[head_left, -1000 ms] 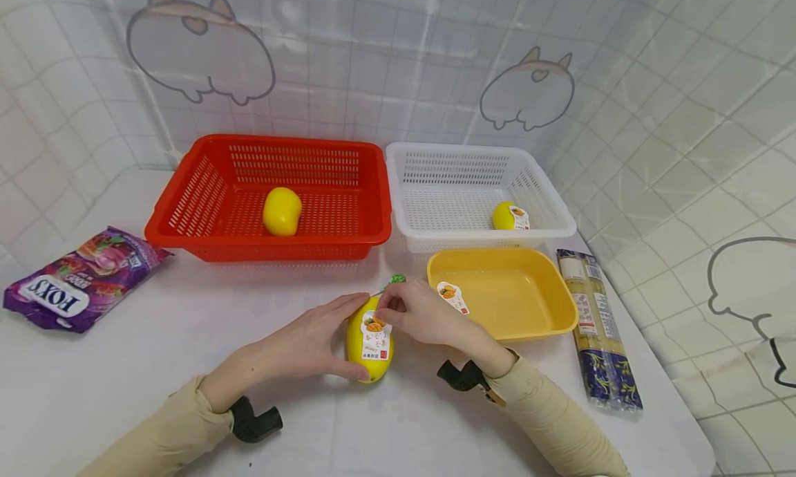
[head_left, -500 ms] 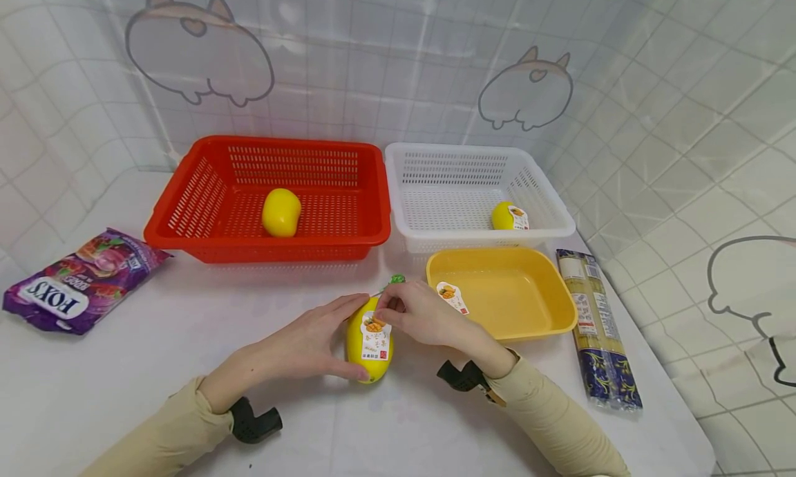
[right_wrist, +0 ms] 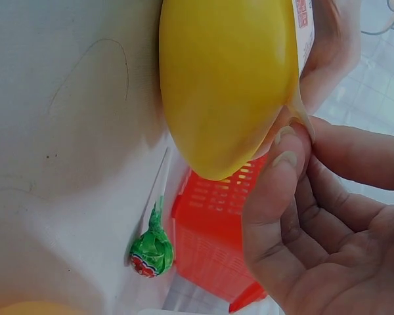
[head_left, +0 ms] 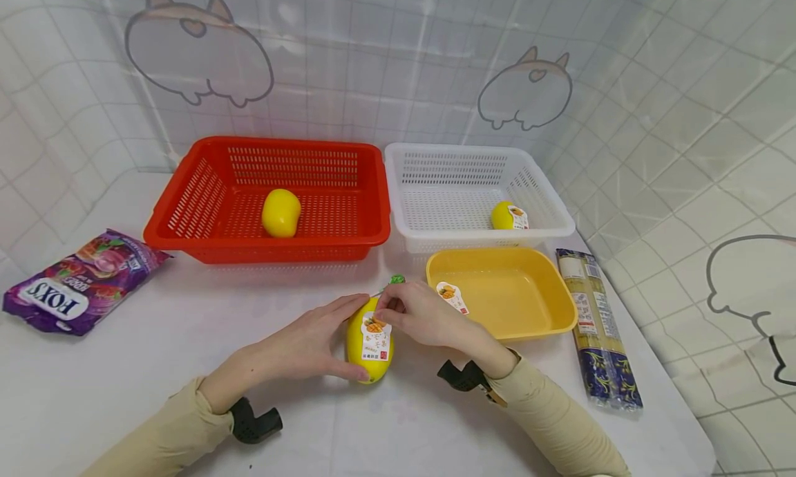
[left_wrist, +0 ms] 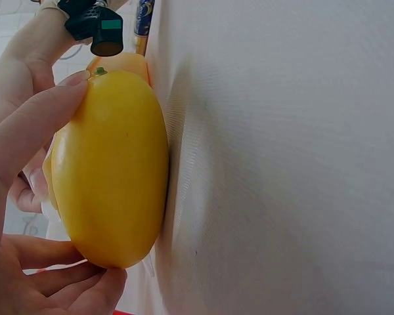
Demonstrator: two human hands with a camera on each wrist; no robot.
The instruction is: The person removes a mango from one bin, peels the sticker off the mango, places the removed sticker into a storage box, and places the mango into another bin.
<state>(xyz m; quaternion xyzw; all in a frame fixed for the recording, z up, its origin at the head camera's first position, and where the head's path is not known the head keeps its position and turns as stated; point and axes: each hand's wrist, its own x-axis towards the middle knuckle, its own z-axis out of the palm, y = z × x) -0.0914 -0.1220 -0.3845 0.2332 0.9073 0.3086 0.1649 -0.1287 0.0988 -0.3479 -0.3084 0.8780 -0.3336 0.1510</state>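
A yellow mango (head_left: pixel 354 339) lies on the white table, a white sticker (head_left: pixel 376 335) with a mango picture on its upper face. My left hand (head_left: pixel 305 342) holds the mango from the left, thumb at the near end and fingers at the far end, as the left wrist view shows on the mango (left_wrist: pixel 111 170). With thumb and index finger, my right hand (head_left: pixel 423 314) pinches the sticker's far edge. In the right wrist view, that edge of the sticker (right_wrist: pixel 303 118) stands away from the peel. A green-wrapped lollipop (right_wrist: pixel 151 252) lies beyond the mango.
A red basket (head_left: pixel 180 244) holds a plain mango (head_left: pixel 282 213); a white basket (head_left: pixel 479 235) holds a stickered one (head_left: pixel 504 216). Nearer stands a yellow tub (head_left: pixel 562 290) with a sticker (head_left: pixel 452 297) on its left side. A purple FOX'S bag (head_left: pixel 81 280) and a noodle pack (head_left: pixel 597 325) lie at the sides.
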